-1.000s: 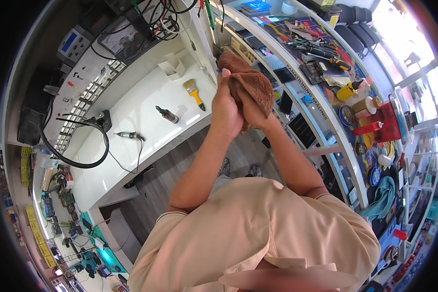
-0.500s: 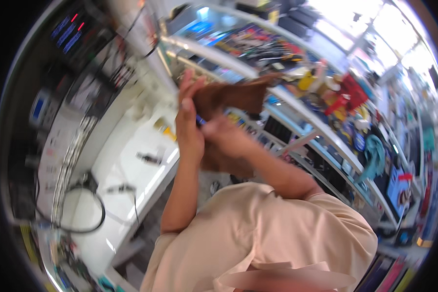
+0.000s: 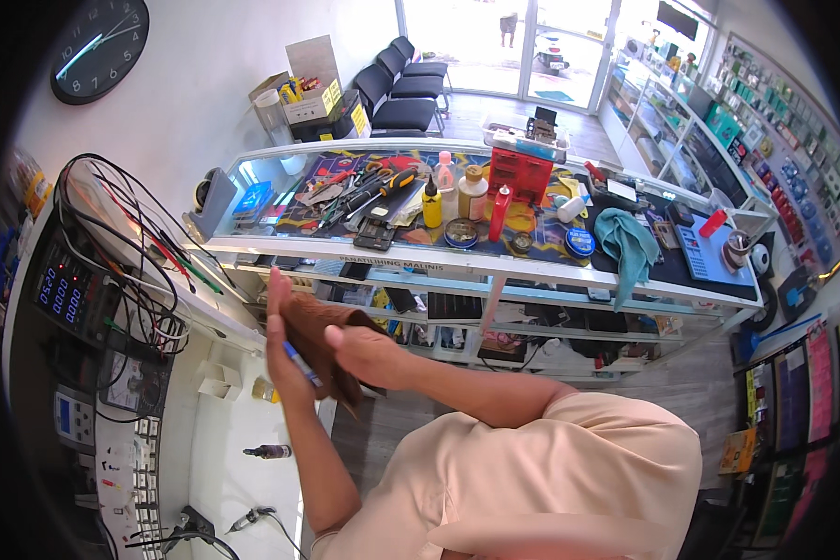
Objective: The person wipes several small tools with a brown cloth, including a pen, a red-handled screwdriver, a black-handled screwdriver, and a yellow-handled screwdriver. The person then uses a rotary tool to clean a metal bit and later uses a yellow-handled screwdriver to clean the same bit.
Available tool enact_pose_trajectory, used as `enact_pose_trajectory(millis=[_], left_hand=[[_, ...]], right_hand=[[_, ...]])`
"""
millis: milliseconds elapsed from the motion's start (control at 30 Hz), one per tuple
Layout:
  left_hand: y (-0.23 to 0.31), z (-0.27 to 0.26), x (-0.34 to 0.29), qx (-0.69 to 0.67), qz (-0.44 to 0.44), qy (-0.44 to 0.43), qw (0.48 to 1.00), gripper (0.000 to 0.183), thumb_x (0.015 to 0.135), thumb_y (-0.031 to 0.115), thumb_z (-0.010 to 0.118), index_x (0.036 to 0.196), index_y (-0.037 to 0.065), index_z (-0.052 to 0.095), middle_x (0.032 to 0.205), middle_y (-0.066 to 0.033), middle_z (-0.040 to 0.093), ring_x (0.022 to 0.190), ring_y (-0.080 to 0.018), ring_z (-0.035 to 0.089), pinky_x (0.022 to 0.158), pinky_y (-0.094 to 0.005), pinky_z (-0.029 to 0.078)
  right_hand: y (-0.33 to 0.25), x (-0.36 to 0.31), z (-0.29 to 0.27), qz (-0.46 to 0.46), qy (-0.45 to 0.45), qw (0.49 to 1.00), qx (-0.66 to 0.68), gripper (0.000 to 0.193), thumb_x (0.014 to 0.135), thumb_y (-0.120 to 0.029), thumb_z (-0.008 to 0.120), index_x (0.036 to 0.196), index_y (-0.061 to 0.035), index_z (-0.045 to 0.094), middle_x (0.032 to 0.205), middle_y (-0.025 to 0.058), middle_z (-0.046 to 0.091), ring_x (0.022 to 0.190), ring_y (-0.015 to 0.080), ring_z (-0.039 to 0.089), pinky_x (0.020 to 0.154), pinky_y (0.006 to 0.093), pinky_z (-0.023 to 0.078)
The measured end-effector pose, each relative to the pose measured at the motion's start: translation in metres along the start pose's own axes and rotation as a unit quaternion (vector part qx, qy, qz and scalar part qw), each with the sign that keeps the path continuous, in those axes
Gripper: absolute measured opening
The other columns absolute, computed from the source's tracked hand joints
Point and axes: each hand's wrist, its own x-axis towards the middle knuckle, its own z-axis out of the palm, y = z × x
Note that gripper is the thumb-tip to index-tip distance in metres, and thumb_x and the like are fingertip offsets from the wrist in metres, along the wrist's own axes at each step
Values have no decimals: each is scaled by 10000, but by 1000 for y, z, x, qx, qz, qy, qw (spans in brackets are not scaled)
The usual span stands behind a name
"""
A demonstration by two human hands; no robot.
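Note:
My left hand (image 3: 289, 378) is raised at the left of centre, its fingers pointing up along a brown cloth (image 3: 319, 329). Against its palm lies a slim blue object (image 3: 302, 364), seen edge-on; its kind I cannot make out. My right hand (image 3: 373, 357) grips the cloth from the other side, thumb up, with its other fingers partly hidden. The cloth hangs in folds between both hands, over the gap between the white bench (image 3: 243, 415) and the glass counter (image 3: 411, 252).
On the counter are screwdrivers (image 3: 373, 191), bottles (image 3: 471, 191), a red drawer box (image 3: 518, 173) and a teal cloth (image 3: 625, 243). The bench holds a small dark tool (image 3: 268, 451) and a cable (image 3: 285, 532). A power supply (image 3: 70, 285) with hanging leads stands left.
My head view has swung up, bringing the clock, chairs and doorway into sight. Both hands now appear lower and further left, still with the brown cloth. The picture is sharper.

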Motion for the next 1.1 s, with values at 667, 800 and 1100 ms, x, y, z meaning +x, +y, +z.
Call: enact_pose_trajectory(millis=[667, 800, 1100], left_hand=[[13, 11, -1, -91, -91, 17, 992, 575, 1126, 447, 443, 1401, -36, 589, 1377, -235, 660, 1316, -313, 621, 1113, -416, 470], [22, 23, -26, -17, -92, -15, 996, 624, 1129, 459, 409, 1498, -36, 502, 1475, -233, 591, 1416, -295, 532, 1197, -425, 385], [76, 30, -43, 80, 29, 83, 993, 554, 1120, 363, 425, 1507, -30, 488, 1386, -230, 655, 1288, -318, 641, 1117, -412, 476]], right_hand=[[-37, -8, -63, 48, -26, 969, 240, 347, 1060, -256, 627, 1336, -47, 607, 1288, 88, 692, 1179, 217, 669, 1072, 398, 500], [-43, -1, -67, 78, 5, 937, 340, 436, 1057, -330, 614, 1372, -31, 582, 1325, 141, 680, 1226, 283, 660, 1106, 450, 502], [-54, 0, -85, 121, -21, 967, 223, 488, 1044, -340, 625, 1400, -12, 564, 1325, 146, 672, 1191, 269, 676, 1068, 441, 538]])
